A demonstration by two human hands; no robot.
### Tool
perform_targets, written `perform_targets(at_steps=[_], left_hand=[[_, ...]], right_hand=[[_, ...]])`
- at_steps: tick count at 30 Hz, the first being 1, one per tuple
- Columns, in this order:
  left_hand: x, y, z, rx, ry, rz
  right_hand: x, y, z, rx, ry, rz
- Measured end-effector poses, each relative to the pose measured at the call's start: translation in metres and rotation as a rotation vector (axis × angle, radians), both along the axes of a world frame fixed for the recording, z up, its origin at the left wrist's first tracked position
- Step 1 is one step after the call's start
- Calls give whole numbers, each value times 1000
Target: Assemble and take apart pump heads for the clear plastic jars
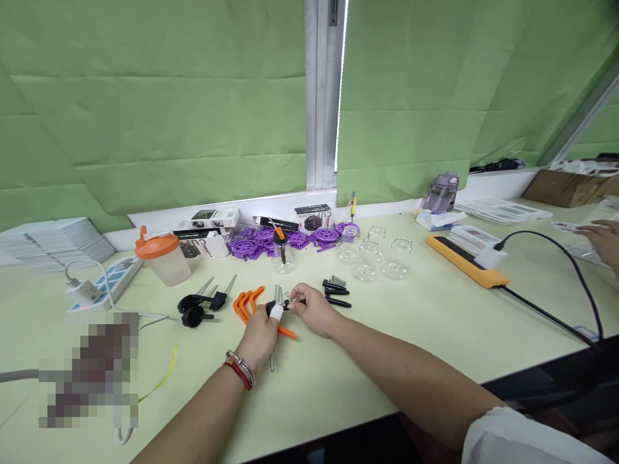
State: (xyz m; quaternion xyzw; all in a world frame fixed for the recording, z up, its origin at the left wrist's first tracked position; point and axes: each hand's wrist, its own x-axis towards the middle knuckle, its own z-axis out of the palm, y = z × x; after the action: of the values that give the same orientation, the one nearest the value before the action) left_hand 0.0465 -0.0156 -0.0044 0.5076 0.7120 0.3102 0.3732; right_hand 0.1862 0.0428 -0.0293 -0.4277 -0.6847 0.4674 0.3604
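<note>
My left hand (261, 332), its thumb wrapped in white, is closed around a black plastic part (285, 305). Below that hand sticks out a thin metal rod (271, 362). My right hand (313, 310) pinches at the right end of the same part; whether a small piece lies between its fingertips is hidden. Orange levers (242, 305) lie beside my left hand, and another orange lever (287, 332) shows under it. Several thin metal rods (278, 294) are just behind my hands. Black tubes (337, 291) and small springs (337, 281) lie right of my right hand.
Black heads with metal rods (198, 305) lie to the left. Behind are a jar with a black-and-orange top (282, 258), purple plastic parts (271, 241), clear jars (367, 258) and an orange-lidded cup (167, 261). An orange power strip (467, 261) and another person's hand (602, 241) are right.
</note>
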Motion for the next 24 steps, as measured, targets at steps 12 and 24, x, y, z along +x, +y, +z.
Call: perform_targets(at_steps=[12, 24], left_hand=[[1, -1, 0, -3, -37, 17], [-1, 0, -1, -5, -50, -1]], right_hand=[[0, 1, -1, 2, -22, -11], [0, 1, -2, 26, -25, -24]])
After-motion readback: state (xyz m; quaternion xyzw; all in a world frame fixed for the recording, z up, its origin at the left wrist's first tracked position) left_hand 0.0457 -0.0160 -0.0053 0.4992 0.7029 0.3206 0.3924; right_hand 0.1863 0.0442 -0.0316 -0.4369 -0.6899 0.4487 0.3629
